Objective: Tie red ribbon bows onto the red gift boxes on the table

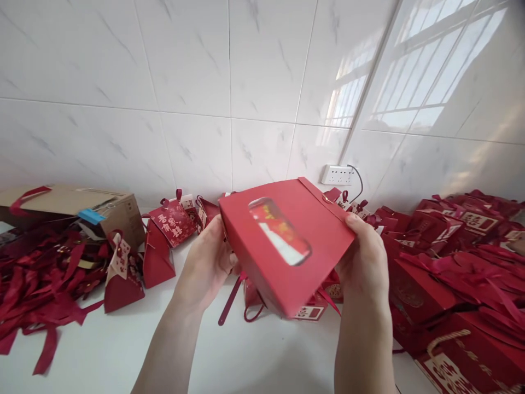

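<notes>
Between my two hands, a red gift box point(287, 230) is held tilted above the white table. A rounded slot window in its face shows red, yellow and white contents. My left hand point(211, 262) grips the box's left side, with the fingers partly hidden behind it. At the right edge, my right hand point(365, 249) has its thumb on the corner and its fingers beneath. Behind and below the held box are other small red boxes with ribbons, largely covered by it. A dark red ribbon strip point(230, 301) hangs or lies just below my left hand.
On the left are a cardboard box point(123, 219), a heap of red ribbons point(45, 284) and small triangular red boxes point(158, 254). Many red gift boxes point(426, 284) are stacked on the right. A tiled wall with a white power strip point(337, 175) stands behind the table point(254, 361).
</notes>
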`<state>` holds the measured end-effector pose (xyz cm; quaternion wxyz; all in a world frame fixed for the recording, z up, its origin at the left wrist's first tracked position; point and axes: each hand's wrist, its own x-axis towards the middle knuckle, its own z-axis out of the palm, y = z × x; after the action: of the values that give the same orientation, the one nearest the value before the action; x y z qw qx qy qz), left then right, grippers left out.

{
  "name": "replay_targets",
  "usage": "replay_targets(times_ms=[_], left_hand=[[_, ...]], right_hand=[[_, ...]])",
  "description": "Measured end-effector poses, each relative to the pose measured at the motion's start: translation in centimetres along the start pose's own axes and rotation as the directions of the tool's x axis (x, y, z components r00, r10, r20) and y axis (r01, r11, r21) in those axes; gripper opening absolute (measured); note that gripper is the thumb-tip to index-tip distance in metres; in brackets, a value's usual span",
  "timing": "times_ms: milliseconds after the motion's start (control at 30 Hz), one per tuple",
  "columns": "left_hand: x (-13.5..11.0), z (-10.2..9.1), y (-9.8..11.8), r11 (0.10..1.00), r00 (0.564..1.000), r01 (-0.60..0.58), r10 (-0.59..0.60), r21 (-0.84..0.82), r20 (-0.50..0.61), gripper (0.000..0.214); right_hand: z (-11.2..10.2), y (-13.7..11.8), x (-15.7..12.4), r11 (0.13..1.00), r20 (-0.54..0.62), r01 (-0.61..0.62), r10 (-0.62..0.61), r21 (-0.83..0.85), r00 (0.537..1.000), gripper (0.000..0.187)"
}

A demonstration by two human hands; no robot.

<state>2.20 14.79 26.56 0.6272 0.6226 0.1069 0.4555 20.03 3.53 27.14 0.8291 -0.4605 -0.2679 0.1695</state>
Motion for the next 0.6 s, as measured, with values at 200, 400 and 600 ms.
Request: replay_targets(times_ms=[200, 400, 600], left_hand=[[-0.8, 0.5, 0.6, 0.98, 0.981, 0.011, 0.028, -0.2, 0.191, 0.03], [-1.0, 1.1, 0.8, 0.974, 0.996, -0.018, 0.037, -0.228, 0.077, 0.023], [0.0, 0.8, 0.4, 0.93, 0.985, 0.157, -0.17, -0.333, -0.011, 0.018]], right_hand=[[-0.1, -1.0, 0.2, 0.993, 0.088, -0.036, 0.046, -0.112, 0.995, 0.021], [0.0, -0.9, 0.1, 0.997, 0.094, -0.062, 0.067, -0.053, 0.993, 0.019], [0.0, -0.3, -0.2, 0.982, -0.052, 0.082, -0.075, 0.168, 0.996, 0.024]])
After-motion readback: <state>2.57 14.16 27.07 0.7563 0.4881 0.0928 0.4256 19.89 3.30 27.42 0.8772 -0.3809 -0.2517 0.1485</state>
